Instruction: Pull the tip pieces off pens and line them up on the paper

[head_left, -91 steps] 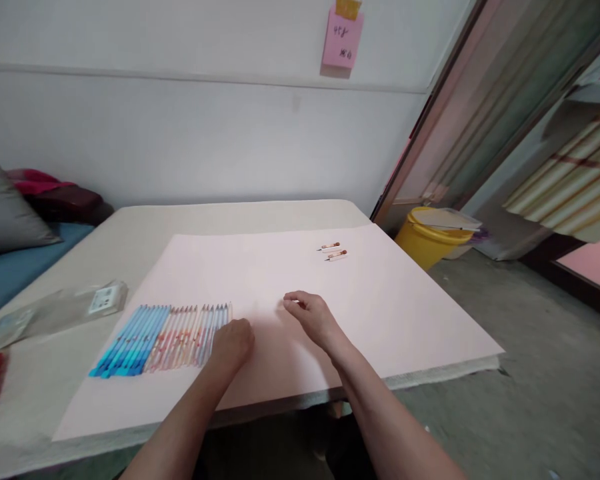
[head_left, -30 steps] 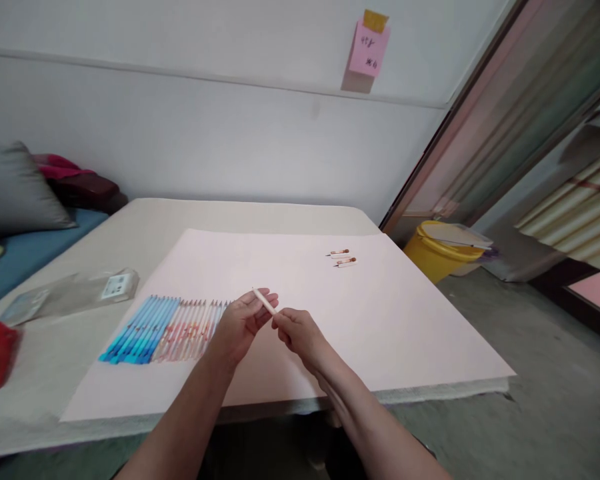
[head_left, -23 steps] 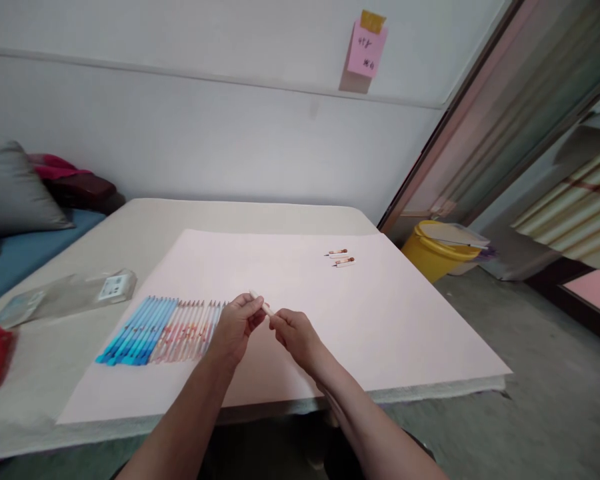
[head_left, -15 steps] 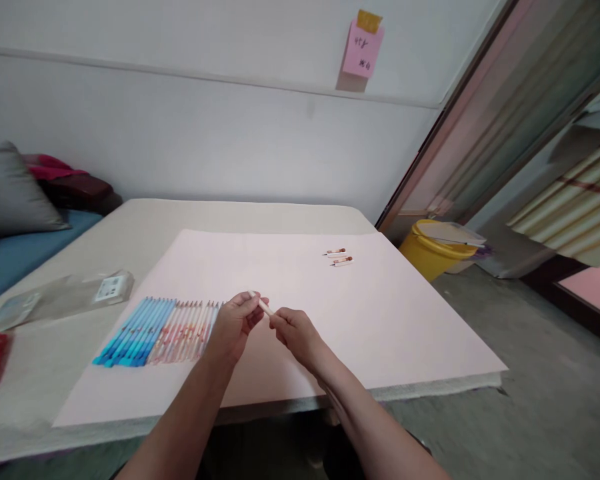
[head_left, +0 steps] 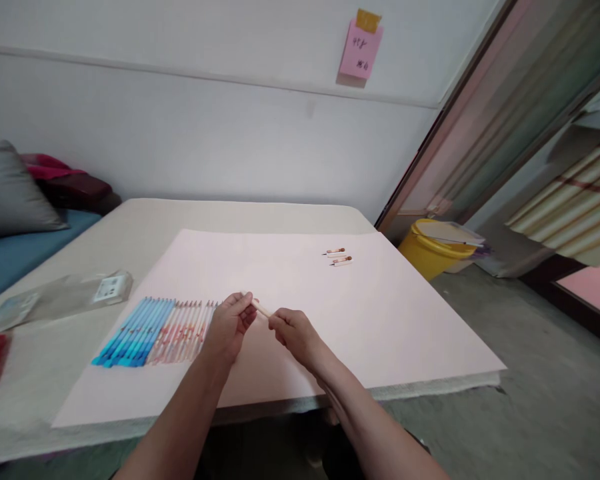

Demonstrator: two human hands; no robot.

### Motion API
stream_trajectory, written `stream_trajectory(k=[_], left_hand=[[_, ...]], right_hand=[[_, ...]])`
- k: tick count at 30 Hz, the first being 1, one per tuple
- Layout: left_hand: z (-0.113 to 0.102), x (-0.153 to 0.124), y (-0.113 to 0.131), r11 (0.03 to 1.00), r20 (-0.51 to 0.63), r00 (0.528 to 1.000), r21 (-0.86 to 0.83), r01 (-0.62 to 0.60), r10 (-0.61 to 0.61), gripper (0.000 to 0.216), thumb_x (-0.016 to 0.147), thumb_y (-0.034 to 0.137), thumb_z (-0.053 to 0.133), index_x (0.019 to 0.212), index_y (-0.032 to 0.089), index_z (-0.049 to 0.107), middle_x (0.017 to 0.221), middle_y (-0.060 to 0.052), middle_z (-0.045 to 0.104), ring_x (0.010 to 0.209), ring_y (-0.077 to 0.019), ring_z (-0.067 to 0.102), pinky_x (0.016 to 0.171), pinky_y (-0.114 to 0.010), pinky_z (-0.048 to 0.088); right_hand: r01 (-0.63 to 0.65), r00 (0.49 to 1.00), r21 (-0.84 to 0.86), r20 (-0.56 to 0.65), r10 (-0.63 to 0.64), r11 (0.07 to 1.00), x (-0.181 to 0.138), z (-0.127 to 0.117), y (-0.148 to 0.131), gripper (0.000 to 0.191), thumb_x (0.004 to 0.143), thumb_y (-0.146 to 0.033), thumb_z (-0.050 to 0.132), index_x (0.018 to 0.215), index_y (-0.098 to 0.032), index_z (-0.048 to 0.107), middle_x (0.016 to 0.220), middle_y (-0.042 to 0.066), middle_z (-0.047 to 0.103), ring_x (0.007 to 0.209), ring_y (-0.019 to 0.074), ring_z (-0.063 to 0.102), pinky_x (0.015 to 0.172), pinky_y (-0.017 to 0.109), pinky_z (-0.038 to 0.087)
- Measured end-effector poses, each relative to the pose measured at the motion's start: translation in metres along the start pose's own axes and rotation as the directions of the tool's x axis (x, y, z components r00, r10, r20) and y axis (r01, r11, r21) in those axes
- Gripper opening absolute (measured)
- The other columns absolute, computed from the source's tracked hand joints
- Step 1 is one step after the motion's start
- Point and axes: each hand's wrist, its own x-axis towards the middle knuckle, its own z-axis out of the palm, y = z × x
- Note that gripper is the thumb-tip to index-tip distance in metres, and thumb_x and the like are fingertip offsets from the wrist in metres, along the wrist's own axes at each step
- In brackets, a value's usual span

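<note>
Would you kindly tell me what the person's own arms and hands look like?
The left forearm and right forearm are bare, with no sleeves in view. The left hand and right hand wear no gloves; no watch, ring or bracelet is visible.

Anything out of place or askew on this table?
Two short pieces lie alone at the far right of the pink sheet, away from the neat pencil row. The left hand and right hand pinch one pale pencil.

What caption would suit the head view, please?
Left hand and right hand pinch a thin pale stick over pink paper.
</note>
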Motion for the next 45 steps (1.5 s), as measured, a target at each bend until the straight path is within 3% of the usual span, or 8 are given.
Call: stream_trajectory(k=[6,15,21,25,29,34,45], left_hand=[[-0.004,0.002,0.002,0.999,-0.081,0.997,-0.048,-0.003,-0.001,0.013,0.073,0.015,0.067,0.073,0.013,0.054,0.077,-0.005,0.064,0.059,-0.0067,0.058,0.053,-0.015,0.05],[-0.01,0.007,0.003,0.995,-0.221,0.975,-0.104,0.003,-0.026,0.004,0.079,0.011,0.058,0.076,0.012,0.055,0.07,-0.007,0.065,0.057,-0.0105,0.061,0.053,-0.02,0.051],[-0.006,0.003,-0.004,0.997,-0.168,0.985,-0.075,0.016,-0.028,0.006,0.077,0.014,0.061,0.076,0.012,0.056,0.071,-0.006,0.065,0.059,-0.0109,0.062,0.054,-0.021,0.051],[0.001,-0.004,-0.01,0.998,-0.089,0.995,-0.056,0.03,-0.035,0.011,0.073,0.016,0.066,0.074,0.013,0.056,0.074,-0.005,0.066,0.065,-0.0123,0.064,0.058,-0.022,0.052],[-0.003,0.0,-0.008,0.996,-0.19,0.982,-0.091,-0.003,-0.014,0.01,0.074,0.013,0.064,0.074,0.014,0.055,0.071,-0.005,0.066,0.062,-0.0118,0.064,0.056,-0.021,0.052],[-0.011,0.006,-0.002,0.992,-0.254,0.967,-0.128,-0.003,-0.03,0.005,0.077,0.011,0.059,0.076,0.013,0.055,0.071,-0.007,0.067,0.064,-0.0122,0.065,0.057,-0.02,0.053],[-0.003,-0.002,-0.013,0.996,-0.141,0.989,-0.08,0.043,-0.054,0.009,0.074,0.014,0.065,0.079,0.013,0.058,0.084,-0.007,0.067,0.067,-0.0115,0.064,0.057,-0.021,0.053]], right_hand=[[-0.025,0.999,-0.012,0.043,0.025,1.0,-0.001,-0.006,-0.005,0.019,0.078,-0.028,0.047,0.064,-0.017,0.055,0.047,-0.005,0.045,0.043,0.0069,0.036,0.044,0.02,0.027],[-0.057,0.998,0.072,0.044,0.054,0.996,-0.003,-0.02,-0.011,0.019,0.077,-0.029,0.05,0.067,-0.015,0.058,0.046,-0.005,0.045,0.042,0.0062,0.033,0.043,0.021,0.023],[0.002,0.992,0.159,-0.124,0.018,0.987,-0.001,-0.019,-0.008,0.026,0.076,-0.041,0.055,0.068,-0.016,0.057,0.05,-0.004,0.047,0.043,0.0063,0.03,0.043,0.021,0.021],[0.045,0.985,0.147,-0.17,-0.02,0.988,0.001,-0.014,-0.003,0.014,0.07,-0.03,0.058,0.067,-0.016,0.058,0.056,-0.003,0.055,0.043,0.0059,0.03,0.044,0.022,0.022],[0.07,0.973,0.214,-0.23,-0.019,0.974,0.001,-0.024,-0.005,0.006,0.065,-0.021,0.054,0.067,-0.016,0.057,0.053,-0.004,0.054,0.041,0.0054,0.027,0.042,0.021,0.019],[0.065,0.97,0.36,-0.241,0.026,0.931,0.0,-0.042,-0.012,0.005,0.063,-0.02,0.054,0.066,-0.017,0.053,0.048,-0.005,0.049,0.036,0.0045,0.023,0.037,0.022,0.012],[0.091,0.97,0.453,-0.242,0.024,0.887,0.002,-0.044,-0.01,0.004,0.063,-0.018,0.054,0.065,-0.016,0.052,0.048,-0.006,0.05,0.033,0.0028,0.023,0.036,0.021,0.01]])
